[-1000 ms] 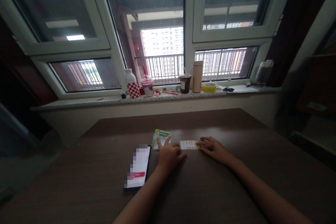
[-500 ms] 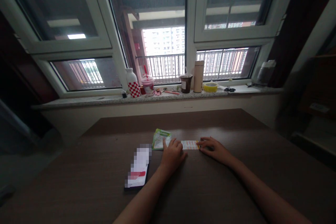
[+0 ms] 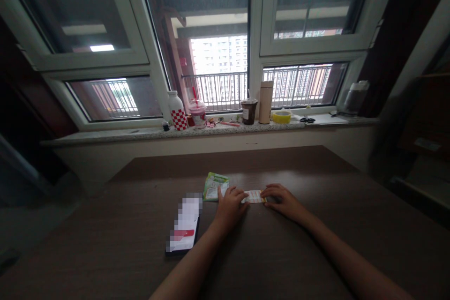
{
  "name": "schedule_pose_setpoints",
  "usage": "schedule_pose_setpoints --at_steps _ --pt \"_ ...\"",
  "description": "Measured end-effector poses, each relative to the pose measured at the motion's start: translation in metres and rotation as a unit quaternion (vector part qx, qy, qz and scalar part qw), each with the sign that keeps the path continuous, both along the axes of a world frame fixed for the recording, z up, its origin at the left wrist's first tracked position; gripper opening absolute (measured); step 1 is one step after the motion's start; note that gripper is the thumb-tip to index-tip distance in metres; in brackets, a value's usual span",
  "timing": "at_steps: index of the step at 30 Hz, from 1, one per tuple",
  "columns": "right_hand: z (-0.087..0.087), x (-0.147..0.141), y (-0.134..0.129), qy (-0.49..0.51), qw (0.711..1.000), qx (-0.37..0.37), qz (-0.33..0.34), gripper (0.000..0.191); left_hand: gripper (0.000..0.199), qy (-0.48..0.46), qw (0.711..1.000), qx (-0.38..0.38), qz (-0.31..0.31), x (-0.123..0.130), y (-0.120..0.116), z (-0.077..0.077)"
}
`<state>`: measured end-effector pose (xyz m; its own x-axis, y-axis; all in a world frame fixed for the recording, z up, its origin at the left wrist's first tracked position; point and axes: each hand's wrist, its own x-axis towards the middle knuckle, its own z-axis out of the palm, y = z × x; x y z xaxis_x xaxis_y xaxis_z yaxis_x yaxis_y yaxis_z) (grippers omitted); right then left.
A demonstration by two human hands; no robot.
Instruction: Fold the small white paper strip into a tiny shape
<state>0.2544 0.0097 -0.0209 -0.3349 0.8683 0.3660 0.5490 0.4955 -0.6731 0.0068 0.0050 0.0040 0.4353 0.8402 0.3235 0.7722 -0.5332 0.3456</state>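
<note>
A small white printed strip (image 3: 253,197) with orange marks lies between my hands on the brown table. My left hand (image 3: 231,206) is closed on its left end, the thumb side partly hidden. Over the right end, my right hand (image 3: 282,200) pinches the edge between thumb and fingers. A green and white packet (image 3: 215,186) lies flat just beyond my left hand, its lower right corner covered by the fingers. Left of my left forearm is a phone (image 3: 185,225) with its screen lit and partly blurred out.
The brown table (image 3: 298,253) reaches to a wall under a window. On the stone sill (image 3: 147,137) stand a checkered bottle (image 3: 178,112), a pink drink cup (image 3: 198,115), a dark drink cup (image 3: 249,113) and a beige flask (image 3: 266,103). Yellow tape (image 3: 281,116) and scissors (image 3: 307,120) lie further right.
My right hand has shifted slightly left, closer to my left hand. The strip has moved a little towards me, and less of it shows. My left fingers have drawn in on its end.
</note>
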Motion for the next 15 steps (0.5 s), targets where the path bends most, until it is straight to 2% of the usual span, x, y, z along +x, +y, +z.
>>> schedule_pose_setpoints --at_steps 8,15 --pt "0.0006 -0.0012 -0.0001 0.000 1.000 -0.003 -0.002 0.025 0.020 0.002 1.000 0.005 0.003 0.0005 0.0036 -0.0024" --pt "-0.0055 -0.0021 0.0024 -0.025 0.999 0.038 -0.008 0.023 0.021 0.006 1.000 0.018 0.003 0.0001 0.0046 -0.0040"
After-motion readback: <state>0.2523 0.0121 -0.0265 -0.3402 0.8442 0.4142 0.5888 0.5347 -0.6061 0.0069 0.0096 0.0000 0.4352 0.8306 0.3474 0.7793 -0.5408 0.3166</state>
